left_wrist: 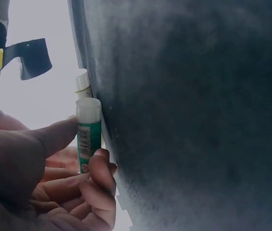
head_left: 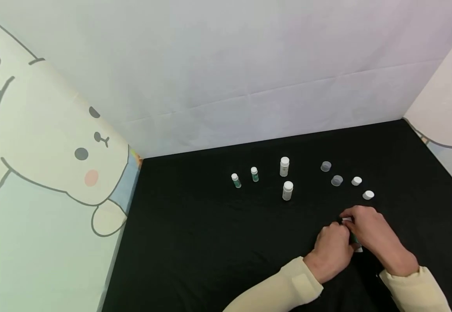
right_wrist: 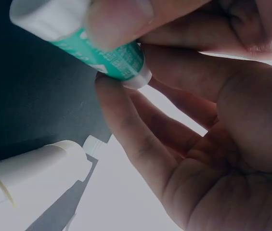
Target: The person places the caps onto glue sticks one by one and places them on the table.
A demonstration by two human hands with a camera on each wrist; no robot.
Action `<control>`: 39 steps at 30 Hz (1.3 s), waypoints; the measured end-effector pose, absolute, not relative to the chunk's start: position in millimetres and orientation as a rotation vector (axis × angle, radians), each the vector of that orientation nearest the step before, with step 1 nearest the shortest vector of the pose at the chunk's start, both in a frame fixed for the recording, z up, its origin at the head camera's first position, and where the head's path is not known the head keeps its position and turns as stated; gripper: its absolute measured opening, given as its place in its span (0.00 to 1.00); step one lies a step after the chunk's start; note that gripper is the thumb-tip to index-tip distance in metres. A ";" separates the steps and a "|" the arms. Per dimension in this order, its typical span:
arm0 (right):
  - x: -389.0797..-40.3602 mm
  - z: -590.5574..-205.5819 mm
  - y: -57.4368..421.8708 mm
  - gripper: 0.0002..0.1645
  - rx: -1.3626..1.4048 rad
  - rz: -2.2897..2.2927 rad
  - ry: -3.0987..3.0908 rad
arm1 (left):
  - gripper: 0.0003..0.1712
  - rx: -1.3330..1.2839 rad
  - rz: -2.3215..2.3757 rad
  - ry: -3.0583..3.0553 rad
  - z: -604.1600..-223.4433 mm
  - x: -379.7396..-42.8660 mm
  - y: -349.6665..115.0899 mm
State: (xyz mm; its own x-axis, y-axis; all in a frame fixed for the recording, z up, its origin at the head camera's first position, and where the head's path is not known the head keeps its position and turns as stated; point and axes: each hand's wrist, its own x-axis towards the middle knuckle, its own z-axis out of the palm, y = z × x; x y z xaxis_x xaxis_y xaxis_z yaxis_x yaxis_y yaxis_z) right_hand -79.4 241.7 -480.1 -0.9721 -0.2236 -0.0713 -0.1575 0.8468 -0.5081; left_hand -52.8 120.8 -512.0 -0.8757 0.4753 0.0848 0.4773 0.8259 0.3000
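Observation:
Both hands meet around a small green glue stick (left_wrist: 88, 144) with whitish ends and a printed barcode label. My left hand (head_left: 332, 249) pinches it between thumb and fingers, nearest its lower end in the head view. From the right, my right hand (head_left: 372, 227) also grips it, its fingertips at the upper end. The right wrist view shows the glue stick (right_wrist: 111, 57) tilted between fingers, its wide white end at the upper left. In the head view the hands cover most of it.
Two small green tubes with white caps (head_left: 255, 174) and two white bottles (head_left: 287, 190) stand left of the hands. Beyond the hands are two clear cups (head_left: 337, 180) and two white caps (head_left: 368, 195). The black tabletop (head_left: 194, 242) meets pale walls behind and at the sides.

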 end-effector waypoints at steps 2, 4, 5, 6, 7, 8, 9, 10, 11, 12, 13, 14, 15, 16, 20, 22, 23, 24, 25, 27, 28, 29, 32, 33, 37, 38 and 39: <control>-80.3 -481.2 241.7 0.06 -0.306 -0.778 2.899 | 0.10 -0.782 -0.458 -2.977 -512.5 -53.5 120.9; -81.2 -482.1 241.8 0.07 -0.309 -0.775 2.897 | 0.10 -0.780 -0.435 -2.976 -512.6 -54.1 120.9; -81.3 -482.5 241.7 0.07 -0.312 -0.774 2.899 | 0.10 -0.778 -0.428 -2.981 -512.9 -54.3 121.0; -81.2 -483.1 241.6 0.07 -0.314 -0.773 2.900 | 0.10 -0.776 -0.420 -2.986 -512.8 -54.6 121.0; -80.9 -483.8 241.4 0.08 -0.319 -0.775 2.900 | 0.10 -0.773 -0.419 -2.995 -512.5 -54.9 120.8; -80.7 -484.3 241.5 0.08 -0.325 -0.775 2.903 | 0.10 -0.772 -0.415 -3.004 -512.5 -54.8 121.0; -80.7 -485.0 241.7 0.08 -0.334 -0.780 2.901 | 0.10 -0.768 -0.406 -3.008 -512.4 -54.5 121.1; -80.3 -485.6 241.8 0.08 -0.338 -0.782 2.909 | 0.10 -0.765 -0.393 -3.010 -512.3 -54.5 121.4; -80.2 -486.1 241.9 0.08 -0.340 -0.786 2.914 | 0.10 -0.762 -0.382 -3.010 -512.1 -54.4 121.8; -80.2 -486.6 242.1 0.08 -0.339 -0.791 2.913 | 0.10 -0.760 -0.369 -3.009 -511.7 -54.3 121.9; -80.5 -486.9 242.3 0.08 -0.338 -0.796 2.912 | 0.10 -0.757 -0.359 -3.010 -511.5 -54.2 122.2; -80.9 -487.2 242.6 0.07 -0.333 -0.802 2.912 | 0.10 -0.754 -0.351 -3.009 -511.4 -54.0 122.3; -81.2 -487.6 242.7 0.07 -0.329 -0.807 2.911 | 0.10 -0.751 -0.347 -3.009 -511.1 -53.9 122.1; -81.1 -487.8 242.5 0.07 -0.323 -0.811 2.915 | 0.10 -0.748 -0.351 -3.007 -510.8 -53.8 122.1; -80.8 -488.4 242.9 0.07 -0.304 -0.833 2.899 | 0.10 -0.756 -0.394 -3.016 -508.8 -53.6 118.8; -80.6 -488.1 243.1 0.07 -0.296 -0.831 2.897 | 0.09 -0.760 -0.427 -3.033 -507.1 -53.9 115.7; -80.6 -487.6 243.3 0.06 -0.292 -0.828 2.897 | 0.09 -0.760 -0.442 -3.043 -506.2 -54.3 113.7; -80.6 -487.1 243.7 0.06 -0.293 -0.821 2.907 | 0.09 -0.755 -0.460 -3.055 -505.4 -54.8 111.7; -80.6 -486.4 244.0 0.05 -0.292 -0.816 2.919 | 0.09 -0.747 -0.473 -3.063 -504.6 -55.1 109.6; -80.6 -484.6 244.6 0.04 -0.294 -0.802 2.952 | 0.11 -0.736 -0.491 -3.072 -503.7 -55.9 105.9; -80.6 -483.4 245.0 0.03 -0.292 -0.796 2.965 | 0.11 -0.728 -0.496 -3.073 -503.5 -56.5 104.2; -80.4 -482.4 245.4 0.03 -0.293 -0.794 2.976 | 0.12 -0.719 -0.499 -3.077 -503.4 -57.1 102.5; -79.7 -478.9 246.2 0.04 -0.269 -0.794 2.978 | 0.13 -0.687 -0.520 -3.085 -502.6 -58.9 97.8; -79.4 -477.8 246.4 0.04 -0.256 -0.795 2.974 | 0.14 -0.673 -0.535 -3.086 -502.2 -59.7 96.2; -78.4 -472.9 247.5 0.06 -0.210 -0.800 2.972 | 0.13 -0.615 -0.633 -3.067 -499.5 -63.4 88.8; -78.2 -471.7 247.9 0.06 -0.203 -0.802 2.978 | 0.12 -0.603 -0.658 -3.058 -498.6 -64.2 86.9; -77.9 -470.4 248.3 0.06 -0.195 -0.808 2.983 | 0.11 -0.592 -0.688 -3.049 -497.9 -65.2 84.9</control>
State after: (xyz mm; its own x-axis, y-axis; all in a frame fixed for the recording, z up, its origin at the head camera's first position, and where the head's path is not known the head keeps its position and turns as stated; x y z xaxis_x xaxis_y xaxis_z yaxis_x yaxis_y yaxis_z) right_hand -77.9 248.3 -470.4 -0.9910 -0.1332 -0.0106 -0.1097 0.8559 -0.5053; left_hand -65.2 84.9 -497.9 -0.9300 0.3650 0.0425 0.3479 0.8374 0.4216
